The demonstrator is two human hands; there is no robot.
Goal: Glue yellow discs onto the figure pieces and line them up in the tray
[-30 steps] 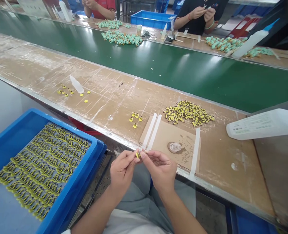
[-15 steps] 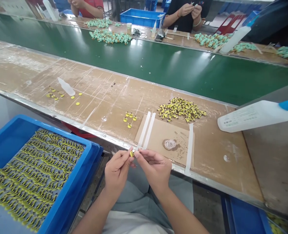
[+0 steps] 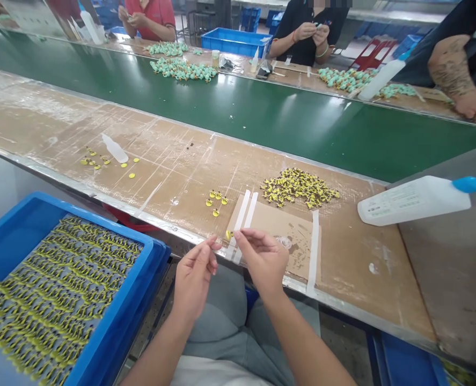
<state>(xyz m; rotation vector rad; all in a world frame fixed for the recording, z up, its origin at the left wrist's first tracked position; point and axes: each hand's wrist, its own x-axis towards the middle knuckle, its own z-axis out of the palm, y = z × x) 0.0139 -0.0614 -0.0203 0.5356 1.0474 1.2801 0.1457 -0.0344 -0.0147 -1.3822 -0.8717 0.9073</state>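
By cardboard sheet, left hand fingers half open, empty, right hand fingers pinched beside tiny yellow piece

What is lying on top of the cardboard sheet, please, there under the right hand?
The cardboard sheet carries white tape strips, brown stains and a translucent blob. The right hand covers part of the sheet and the blob, so what lies beneath it cannot be seen.

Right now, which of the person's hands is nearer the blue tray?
The left hand is nearer, just beside the blue tray. The right hand is farther, on the left hand's other side.
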